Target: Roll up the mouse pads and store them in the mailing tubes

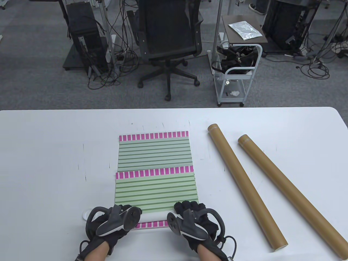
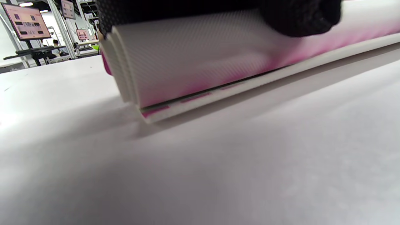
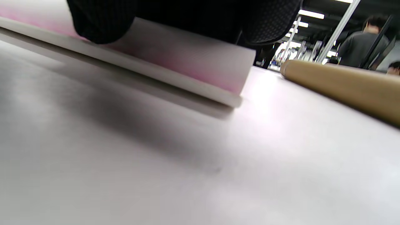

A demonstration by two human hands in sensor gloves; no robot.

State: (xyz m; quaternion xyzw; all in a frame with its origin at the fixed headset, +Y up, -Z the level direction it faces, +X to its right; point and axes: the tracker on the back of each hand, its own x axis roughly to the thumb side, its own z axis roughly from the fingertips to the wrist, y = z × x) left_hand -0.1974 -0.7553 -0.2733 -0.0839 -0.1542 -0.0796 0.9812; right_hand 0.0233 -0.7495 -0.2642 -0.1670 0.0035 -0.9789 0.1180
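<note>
1. Your left hand (image 1: 114, 221) sits at the bottom centre-left of the table view, on the near left part of the near mouse pad (image 1: 156, 190); its fingers (image 2: 300, 15) curl over the white rolled-up edge and grip it.
2. Your right hand (image 1: 194, 221) sits at the bottom centre of the same view, on the near right part of that pad; its fingers (image 3: 100, 22) wrap over the roll too, so both hands hold the same pad.
3. The near mouse pad lies in the lower middle of the frame, green-striped face up, a pink-checked band along its far edge. Its near end is curled over, showing the white underside, and a strip of pink checks shows between your hands.
4. In the left wrist view the curled end (image 2: 200, 56) rests on a flat layer below it.
5. A second mouse pad (image 1: 153, 149) lies flat just beyond, its near edge tucked under the first.
6. Two brown mailing tubes (image 1: 244, 185) (image 1: 293, 194) lie side by side, slanting, in the right half of the bench (image 1: 40, 163), apart from the pads.
</note>
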